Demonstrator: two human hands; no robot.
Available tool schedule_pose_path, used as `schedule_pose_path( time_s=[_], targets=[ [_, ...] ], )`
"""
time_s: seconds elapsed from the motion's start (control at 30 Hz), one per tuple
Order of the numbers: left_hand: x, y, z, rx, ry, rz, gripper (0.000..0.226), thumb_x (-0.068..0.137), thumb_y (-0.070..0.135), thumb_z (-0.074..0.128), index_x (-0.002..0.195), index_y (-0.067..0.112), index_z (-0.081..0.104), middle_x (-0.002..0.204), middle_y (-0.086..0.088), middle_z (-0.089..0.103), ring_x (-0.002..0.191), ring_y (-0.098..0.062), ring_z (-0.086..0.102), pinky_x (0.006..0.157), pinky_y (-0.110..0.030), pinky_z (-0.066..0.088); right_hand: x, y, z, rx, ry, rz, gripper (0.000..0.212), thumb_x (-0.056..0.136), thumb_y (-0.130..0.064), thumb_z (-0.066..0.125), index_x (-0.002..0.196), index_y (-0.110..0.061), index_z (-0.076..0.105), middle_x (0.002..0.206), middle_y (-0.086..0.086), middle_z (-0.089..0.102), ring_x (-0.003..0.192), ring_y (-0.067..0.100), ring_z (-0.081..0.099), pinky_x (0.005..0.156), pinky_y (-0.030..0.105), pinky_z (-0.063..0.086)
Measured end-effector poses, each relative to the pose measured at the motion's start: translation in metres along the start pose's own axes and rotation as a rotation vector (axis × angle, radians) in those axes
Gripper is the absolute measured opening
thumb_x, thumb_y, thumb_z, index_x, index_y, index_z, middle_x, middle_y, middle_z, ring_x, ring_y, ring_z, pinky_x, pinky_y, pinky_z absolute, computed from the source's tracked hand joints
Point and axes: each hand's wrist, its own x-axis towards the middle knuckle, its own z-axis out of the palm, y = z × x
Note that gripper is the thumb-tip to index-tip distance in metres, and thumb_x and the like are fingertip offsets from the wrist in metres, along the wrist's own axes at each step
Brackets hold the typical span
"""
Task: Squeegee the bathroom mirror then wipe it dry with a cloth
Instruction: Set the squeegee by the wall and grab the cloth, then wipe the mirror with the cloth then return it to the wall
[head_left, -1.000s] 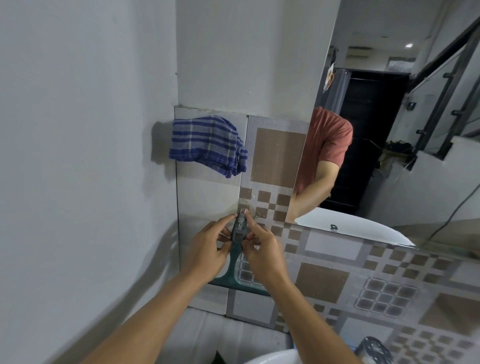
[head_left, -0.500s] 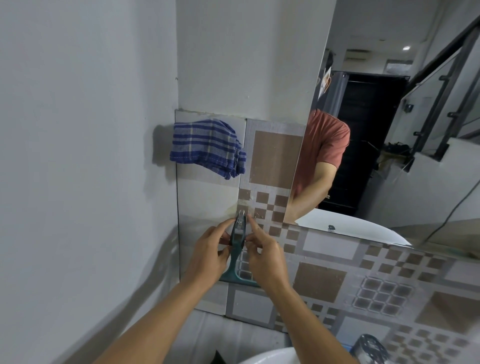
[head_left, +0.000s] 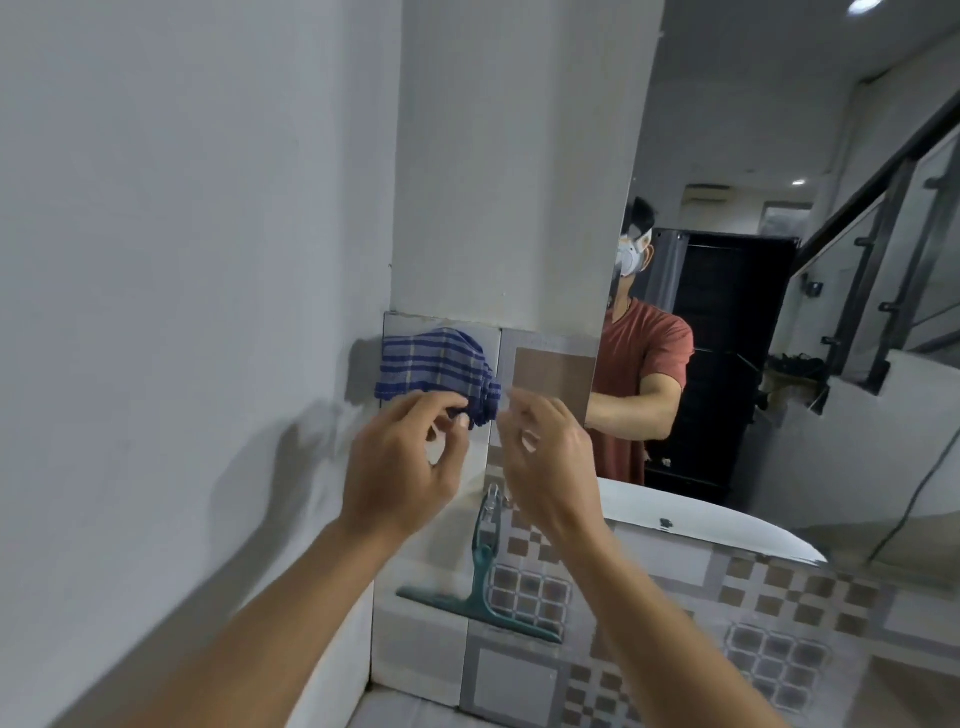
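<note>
Left hand (head_left: 410, 460), right hand (head_left: 545, 462) now off squeegee (head_left: 484, 566), apart, empty, by blue cloth (head_left: 431, 364)

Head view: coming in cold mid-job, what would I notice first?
The left hand and right hand are raised mid-frame with curled fingers, at the lower edge of a blue checked cloth hanging on the tiled wall. Below them a green squeegee hangs on the tiles, held by neither hand. The mirror fills the right side.
</note>
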Motion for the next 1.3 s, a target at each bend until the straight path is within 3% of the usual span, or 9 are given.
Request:
schedule_pose_path(
  time_s=[0.13,0.27,0.4,0.67,0.8,0.93,1.1,1.17,1.3],
  targets=[
    [0.050,-0.011,-0.010,0.211,0.011,-0.050,0.023,0.093,0.018,0.059,0.116,0.016,0.065,0.108,-0.001,0.066,0.101,-0.023,0.055,0.071,-0.034,0.053,0.038,-0.024,-0.003,-0.131,-0.088,-0.056,0.042,0.103,-0.036,0.050,0.143,-0.020,0.052,0.137,-0.001,0.056,0.122,0.015,0.055,0.091,0.020,0.036],
    [0.076,-0.020,-0.007,0.374,-0.145,-0.126,0.031,0.097,0.022,0.053,0.126,0.020,0.063,0.125,-0.002,0.061,0.114,-0.027,0.052,0.084,-0.039,0.051,0.067,-0.029,0.003,-0.213,-0.231,-0.048,0.042,0.103,-0.035,0.048,0.141,-0.020,0.053,0.134,0.002,0.060,0.121,0.022,0.056,0.095,0.031,0.043],
    [0.086,-0.030,-0.004,0.418,-0.285,-0.158,0.033,0.098,0.029,0.048,0.128,0.026,0.062,0.126,0.002,0.064,0.109,-0.028,0.054,0.091,-0.040,0.048,0.083,-0.028,0.011,-0.309,-0.305,-0.086,0.020,0.098,-0.027,0.050,0.106,-0.019,0.067,0.102,0.007,0.066,0.084,0.025,0.061,0.067,0.033,0.044],
    [0.086,-0.028,-0.005,0.433,-0.279,-0.123,0.034,0.085,0.011,0.055,0.112,0.028,0.067,0.103,0.005,0.072,0.090,-0.023,0.058,0.078,-0.036,0.049,0.084,-0.027,0.016,-0.271,-0.239,-0.088,0.020,0.096,-0.020,0.053,0.106,-0.013,0.068,0.102,0.004,0.061,0.081,0.020,0.058,0.068,0.030,0.050],
    [0.084,-0.022,-0.006,0.392,-0.176,-0.077,0.032,0.085,0.007,0.060,0.109,0.024,0.072,0.100,0.005,0.074,0.088,-0.025,0.058,0.075,-0.035,0.048,0.079,-0.032,0.012,-0.175,-0.199,-0.077,0.017,0.091,-0.019,0.056,0.102,-0.013,0.068,0.104,0.000,0.058,0.081,0.016,0.058,0.069,0.029,0.053],
    [0.081,-0.015,-0.011,0.389,-0.050,0.014,0.025,0.084,0.008,0.069,0.108,0.016,0.073,0.098,0.001,0.076,0.088,-0.027,0.062,0.072,-0.037,0.051,0.077,-0.032,0.006,-0.042,-0.196,-0.042,0.016,0.094,-0.032,0.059,0.102,-0.020,0.064,0.105,-0.006,0.063,0.091,0.008,0.056,0.067,0.014,0.040],
    [0.085,0.000,-0.018,0.322,0.070,0.095,0.023,0.087,0.016,0.059,0.106,0.016,0.073,0.095,0.002,0.075,0.090,-0.026,0.062,0.073,-0.036,0.050,0.078,-0.037,-0.008,0.397,-0.310,0.213,0.030,0.100,-0.047,0.046,0.108,-0.020,0.055,0.108,0.004,0.066,0.101,0.020,0.063,0.091,0.040,0.053],
    [0.087,0.006,-0.019,0.281,0.062,0.114,0.022,0.089,0.017,0.059,0.107,0.015,0.073,0.096,0.002,0.074,0.095,-0.026,0.060,0.074,-0.035,0.051,0.079,-0.038,-0.014,0.509,-0.317,0.298,0.033,0.099,-0.043,0.052,0.121,-0.019,0.049,0.114,0.010,0.066,0.105,0.022,0.066,0.096,0.047,0.054],
    [0.090,0.014,-0.018,0.162,-0.063,0.060,0.022,0.089,0.008,0.064,0.108,0.017,0.069,0.104,0.003,0.070,0.104,-0.022,0.055,0.080,-0.030,0.049,0.078,-0.038,-0.036,0.734,-0.294,0.399,0.024,0.097,-0.016,0.064,0.120,-0.008,0.061,0.107,0.014,0.073,0.096,0.024,0.072,0.078,0.035,0.058]
  ],
)
